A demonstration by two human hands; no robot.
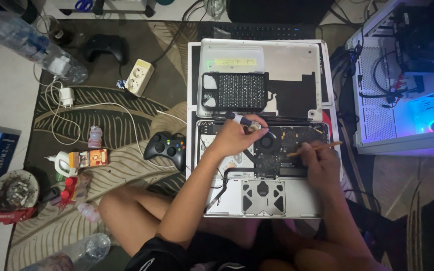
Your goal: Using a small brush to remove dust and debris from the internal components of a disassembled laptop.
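Observation:
An opened laptop (297,198) lies upside down on the floor in front of me, its circuit board (282,150) and round fan (266,141) exposed. My left hand (234,136) is closed around a small screwdriver (238,119) with a dark handle, held over the board near the fan. My right hand (320,163) grips a thin wooden stick (313,148) whose tip rests on the board. The laptop's removed bottom cover (282,65) lies beyond, with a black tray of screwdriver bits (234,91) on it.
A black game controller (167,147) sits left of the laptop, a second one (105,47) farther back. A white power strip (139,77), charger cable (84,108), plastic bottles (33,45), small bottles and an ashtray (13,190) crowd the patterned rug. An open, lit computer case (408,80) stands right.

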